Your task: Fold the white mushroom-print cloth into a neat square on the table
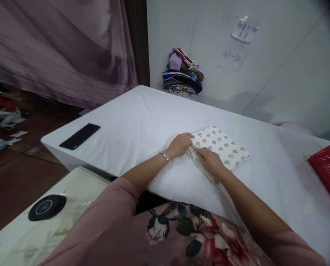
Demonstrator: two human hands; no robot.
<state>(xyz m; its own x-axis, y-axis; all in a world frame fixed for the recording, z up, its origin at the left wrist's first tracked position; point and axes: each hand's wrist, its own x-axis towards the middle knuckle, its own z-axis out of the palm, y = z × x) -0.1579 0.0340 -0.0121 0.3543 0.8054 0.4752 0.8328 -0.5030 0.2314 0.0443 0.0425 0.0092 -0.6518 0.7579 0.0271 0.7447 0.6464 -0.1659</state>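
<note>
Head view: the cloth lay folded on the counter, long axis slanting far-left to near-right.
The left hand, fingers half-curled, touched its left end; the right hand, nearer its middle, had bent fingers at the near edge, most of the cloth beyond them. I couldn't tell whether either pinched it.

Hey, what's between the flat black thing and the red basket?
In the head view, the folded patterned cloth lies between them on the white table, with the left hand and right hand touching it.
</note>
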